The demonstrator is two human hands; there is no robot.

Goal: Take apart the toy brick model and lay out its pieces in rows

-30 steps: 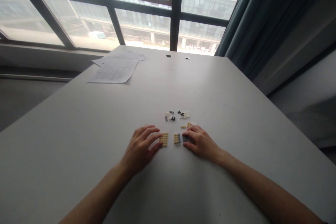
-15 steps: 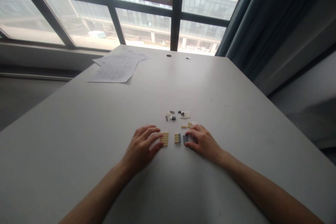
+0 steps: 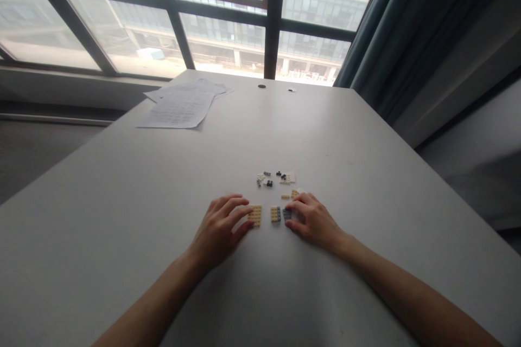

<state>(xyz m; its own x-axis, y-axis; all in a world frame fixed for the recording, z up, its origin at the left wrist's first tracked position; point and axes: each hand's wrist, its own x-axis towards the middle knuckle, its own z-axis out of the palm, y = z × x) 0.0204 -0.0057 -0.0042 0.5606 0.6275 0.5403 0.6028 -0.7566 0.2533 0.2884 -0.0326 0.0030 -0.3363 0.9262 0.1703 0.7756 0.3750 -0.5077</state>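
On the white table, my left hand rests with its thumb and index finger around the left side of a tan studded building plate. My right hand has its thumb and fingertips on a small grey studded building plate, partly hidden by the fingers. Between the two hands lies a piece with tan studs and a grey strip along its right side. A narrow gap separates it from the grey plate. A thin yellow piece and another tan piece lie just beyond my right hand.
Farther out are small black pieces, white pieces and grey pieces. Printed paper sheets lie at the table's far left. Two round holes sit near the far edge, below the window; a dark curtain hangs at right.
My right hand has shifted very slightly left, along with the grey plate. My left hand and the tan plate stay where they were.
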